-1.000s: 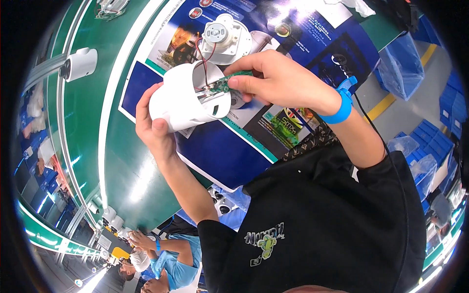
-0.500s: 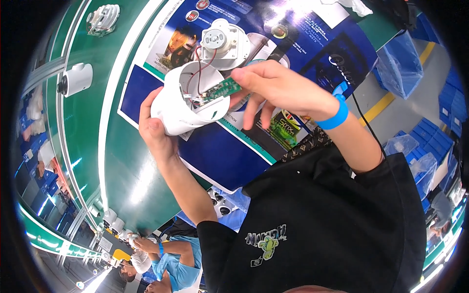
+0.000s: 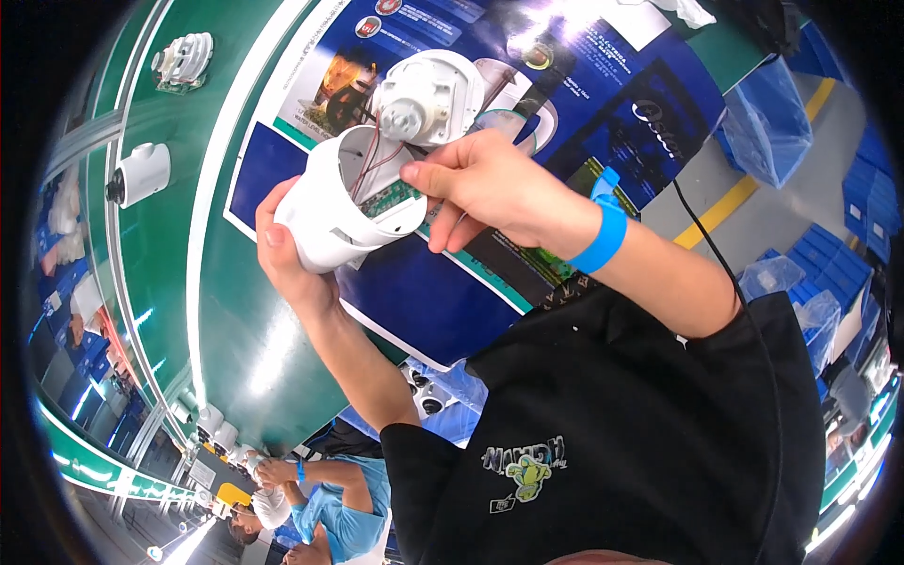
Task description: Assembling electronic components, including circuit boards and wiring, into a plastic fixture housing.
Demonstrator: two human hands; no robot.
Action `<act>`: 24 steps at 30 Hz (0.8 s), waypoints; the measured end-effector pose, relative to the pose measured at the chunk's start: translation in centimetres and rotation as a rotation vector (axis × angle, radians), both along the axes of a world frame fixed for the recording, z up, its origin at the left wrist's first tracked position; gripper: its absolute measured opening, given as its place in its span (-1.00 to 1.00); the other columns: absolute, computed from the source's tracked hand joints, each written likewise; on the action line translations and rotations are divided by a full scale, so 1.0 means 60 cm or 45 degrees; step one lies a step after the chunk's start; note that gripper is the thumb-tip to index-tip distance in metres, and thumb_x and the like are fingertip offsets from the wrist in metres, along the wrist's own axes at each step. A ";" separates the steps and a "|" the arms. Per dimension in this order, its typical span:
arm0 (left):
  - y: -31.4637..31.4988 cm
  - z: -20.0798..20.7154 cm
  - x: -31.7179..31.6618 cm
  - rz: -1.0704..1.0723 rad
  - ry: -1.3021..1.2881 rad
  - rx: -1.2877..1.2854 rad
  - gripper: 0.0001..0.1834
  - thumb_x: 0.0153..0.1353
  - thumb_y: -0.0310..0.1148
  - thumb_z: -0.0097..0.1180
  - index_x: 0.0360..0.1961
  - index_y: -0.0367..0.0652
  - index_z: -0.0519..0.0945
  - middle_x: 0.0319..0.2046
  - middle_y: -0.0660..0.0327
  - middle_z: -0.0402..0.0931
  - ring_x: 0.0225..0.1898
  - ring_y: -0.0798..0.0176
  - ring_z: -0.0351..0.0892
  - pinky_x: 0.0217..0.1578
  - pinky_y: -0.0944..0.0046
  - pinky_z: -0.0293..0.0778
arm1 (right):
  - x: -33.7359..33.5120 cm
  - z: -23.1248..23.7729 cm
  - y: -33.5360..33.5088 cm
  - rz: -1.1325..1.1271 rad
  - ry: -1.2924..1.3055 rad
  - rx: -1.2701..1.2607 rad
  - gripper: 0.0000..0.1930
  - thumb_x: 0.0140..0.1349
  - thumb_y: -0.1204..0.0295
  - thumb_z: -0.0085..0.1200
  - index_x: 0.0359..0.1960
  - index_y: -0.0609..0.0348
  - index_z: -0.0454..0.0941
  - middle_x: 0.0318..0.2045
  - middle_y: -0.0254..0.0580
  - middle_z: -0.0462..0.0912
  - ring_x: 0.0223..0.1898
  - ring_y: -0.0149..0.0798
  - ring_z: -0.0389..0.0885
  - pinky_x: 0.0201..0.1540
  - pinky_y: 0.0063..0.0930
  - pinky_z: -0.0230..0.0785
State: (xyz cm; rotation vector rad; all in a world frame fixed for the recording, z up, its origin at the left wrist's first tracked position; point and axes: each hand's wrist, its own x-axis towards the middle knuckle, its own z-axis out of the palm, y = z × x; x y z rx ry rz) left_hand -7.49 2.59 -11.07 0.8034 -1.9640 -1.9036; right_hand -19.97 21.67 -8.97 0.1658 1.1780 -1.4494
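We see the green circuit board (image 3: 388, 200) sitting deeper inside the smooth, rounded white housing (image 3: 318, 212) than a second ago. Our left hand (image 3: 290, 266) grasps the housing above a glossy printed sheet (image 3: 428, 297); our right hand (image 3: 476, 193) bends at its mouth, but we cannot tell its grip. Around lie the green tabletop (image 3: 240, 344) and blue crates (image 3: 817, 273).

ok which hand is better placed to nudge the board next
Probably the right hand: it's at the open end of the housing, by the board; the left hand grips the housing's outside.
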 end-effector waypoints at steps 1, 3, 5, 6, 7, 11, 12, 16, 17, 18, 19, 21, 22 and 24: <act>0.001 0.002 -0.001 0.020 0.004 -0.040 -0.22 0.21 0.19 -0.11 0.09 -0.40 0.33 -0.04 -0.04 0.46 0.01 0.06 0.48 0.05 0.11 0.39 | 0.004 0.001 -0.003 -0.026 -0.004 0.021 -0.71 0.30 0.32 0.04 -0.37 0.40 0.53 -0.60 -0.20 0.55 -0.63 -0.35 0.63 -0.65 -0.61 0.51; 0.002 0.010 -0.005 0.011 -0.023 -0.078 -0.23 0.21 0.18 -0.11 0.07 -0.42 0.34 -0.05 -0.05 0.47 -0.01 0.06 0.50 0.04 0.13 0.40 | 0.011 -0.003 -0.006 -0.059 -0.036 0.022 -0.74 0.30 0.36 0.00 -0.36 0.40 0.52 -0.60 -0.16 0.58 -0.64 -0.32 0.63 -0.65 -0.56 0.52; 0.002 0.015 -0.005 0.007 -0.056 -0.126 -0.25 0.22 0.16 -0.10 0.06 -0.44 0.35 -0.07 -0.06 0.48 -0.04 0.07 0.52 0.02 0.14 0.42 | 0.019 -0.006 -0.006 -0.030 -0.071 -0.022 -0.77 0.31 0.44 -0.10 -0.23 0.43 0.48 -0.47 -0.06 0.61 -0.55 -0.24 0.66 -0.59 -0.48 0.56; 0.004 0.017 -0.005 0.027 -0.061 -0.122 -0.28 0.23 0.14 -0.08 0.01 -0.44 0.40 -0.13 -0.02 0.49 -0.09 0.13 0.52 -0.04 0.22 0.41 | 0.022 -0.006 -0.004 -0.056 -0.125 -0.066 -0.76 0.31 0.46 -0.13 -0.16 0.44 0.45 -0.37 -0.01 0.61 -0.48 -0.21 0.68 -0.55 -0.45 0.57; 0.004 0.016 -0.004 0.047 -0.068 -0.116 -0.31 0.23 0.12 -0.05 -0.04 -0.44 0.45 -0.18 0.02 0.51 -0.15 0.20 0.52 -0.10 0.30 0.40 | 0.026 -0.006 -0.002 -0.082 -0.181 -0.107 -0.74 0.31 0.48 -0.17 -0.09 0.46 0.41 -0.27 0.04 0.60 -0.42 -0.18 0.69 -0.52 -0.43 0.59; -0.004 0.014 -0.004 0.012 -0.097 -0.185 -0.33 0.23 0.11 -0.03 -0.05 -0.43 0.46 -0.18 0.04 0.50 -0.16 0.23 0.50 -0.09 0.31 0.38 | 0.024 -0.012 -0.001 -0.130 -0.370 -0.294 -0.69 0.33 0.49 -0.21 0.04 0.45 0.32 -0.14 0.08 0.56 -0.30 -0.13 0.69 -0.42 -0.38 0.61; -0.011 0.013 -0.005 -0.007 -0.110 -0.189 -0.30 0.22 0.12 -0.05 -0.02 -0.44 0.42 -0.15 -0.01 0.50 -0.12 0.16 0.52 -0.06 0.25 0.41 | 0.017 -0.012 0.002 -0.114 -0.449 -0.286 -0.70 0.33 0.50 -0.19 0.03 0.43 0.33 -0.16 0.05 0.56 -0.30 -0.14 0.69 -0.38 -0.36 0.61; -0.010 0.008 -0.005 -0.014 -0.069 -0.207 -0.30 0.16 0.14 0.01 -0.07 -0.43 0.46 -0.19 0.04 0.49 -0.16 0.22 0.49 -0.08 0.30 0.37 | 0.014 -0.006 -0.004 -0.102 -0.432 -0.102 -0.72 0.30 0.52 -0.15 0.00 0.42 0.33 -0.22 0.03 0.57 -0.37 -0.16 0.69 -0.43 -0.36 0.61; -0.008 0.008 -0.006 -0.018 -0.068 -0.203 -0.30 0.16 0.14 0.01 -0.07 -0.43 0.46 -0.19 0.04 0.49 -0.16 0.22 0.49 -0.08 0.30 0.37 | 0.015 -0.007 -0.006 -0.107 -0.439 -0.066 -0.72 0.28 0.53 -0.13 -0.01 0.41 0.34 -0.26 0.03 0.57 -0.42 -0.18 0.68 -0.47 -0.37 0.60; -0.005 0.007 -0.006 0.008 -0.041 -0.202 -0.29 0.15 0.14 0.01 -0.07 -0.43 0.46 -0.19 0.03 0.49 -0.16 0.22 0.49 -0.07 0.30 0.37 | 0.016 -0.008 -0.008 -0.112 -0.446 -0.030 -0.73 0.27 0.53 -0.11 -0.02 0.41 0.34 -0.29 0.02 0.57 -0.47 -0.19 0.67 -0.52 -0.37 0.58; -0.003 0.006 -0.006 0.036 -0.016 -0.201 -0.28 0.13 0.15 0.02 -0.08 -0.43 0.45 -0.20 0.03 0.49 -0.16 0.21 0.50 -0.06 0.30 0.37 | 0.018 -0.006 -0.010 -0.156 -0.439 -0.012 -0.73 0.24 0.54 -0.09 -0.05 0.44 0.36 -0.31 0.04 0.58 -0.54 -0.20 0.66 -0.58 -0.40 0.56; 0.001 0.004 -0.011 0.040 -0.013 -0.210 -0.29 0.13 0.14 0.03 -0.07 -0.43 0.45 -0.19 0.02 0.49 -0.16 0.20 0.50 -0.06 0.29 0.37 | 0.013 -0.004 -0.013 -0.152 -0.424 0.027 -0.74 0.23 0.55 -0.08 -0.08 0.46 0.38 -0.31 0.03 0.58 -0.53 -0.20 0.66 -0.57 -0.40 0.57; 0.002 0.004 -0.013 0.047 -0.009 -0.223 -0.29 0.13 0.13 0.03 -0.07 -0.43 0.45 -0.19 0.02 0.49 -0.16 0.20 0.50 -0.06 0.29 0.37 | 0.011 -0.003 -0.015 -0.144 -0.408 0.061 -0.76 0.23 0.55 -0.08 -0.11 0.47 0.39 -0.30 0.03 0.57 -0.53 -0.20 0.66 -0.56 -0.40 0.58; 0.004 0.002 -0.016 0.051 0.009 -0.223 -0.31 0.15 0.12 0.01 -0.08 -0.43 0.45 -0.19 0.02 0.49 -0.16 0.20 0.50 -0.06 0.29 0.37 | 0.010 -0.005 -0.013 -0.158 -0.408 0.058 -0.76 0.22 0.56 -0.08 -0.13 0.51 0.41 -0.33 0.04 0.58 -0.51 -0.19 0.67 -0.55 -0.40 0.58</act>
